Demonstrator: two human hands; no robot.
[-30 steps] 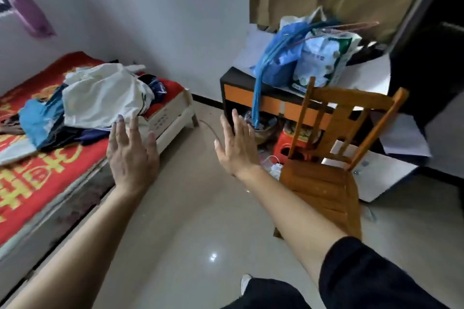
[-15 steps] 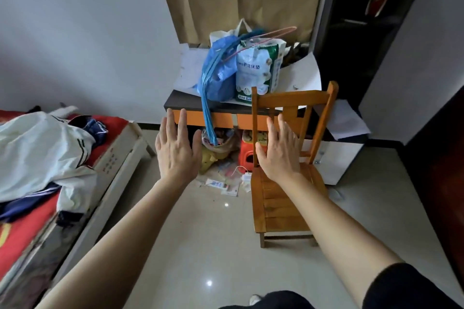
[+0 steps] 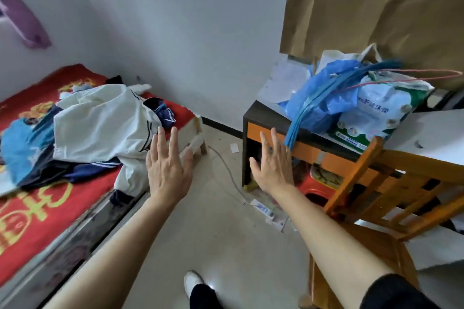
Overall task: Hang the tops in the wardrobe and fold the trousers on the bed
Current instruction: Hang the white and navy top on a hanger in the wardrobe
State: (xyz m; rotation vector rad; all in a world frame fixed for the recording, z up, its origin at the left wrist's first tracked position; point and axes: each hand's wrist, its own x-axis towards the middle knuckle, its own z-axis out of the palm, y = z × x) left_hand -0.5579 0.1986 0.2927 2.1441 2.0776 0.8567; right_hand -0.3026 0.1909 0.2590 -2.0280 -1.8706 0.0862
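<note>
Clothes (image 3: 100, 128) heaped on bed (image 3: 37, 221) lie beside spread left grip (image 3: 167, 170); right grip (image 3: 272, 170) also spread.

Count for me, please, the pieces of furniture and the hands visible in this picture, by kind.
bed: 1
desk: 1
wooden chair: 1
red plastic stool: 1
hands: 2, the left hand and the right hand
Total: 6

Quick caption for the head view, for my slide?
Left hand and right hand held out open and empty, clothes pile unsorted on the bed, wooden chair at right.
</note>
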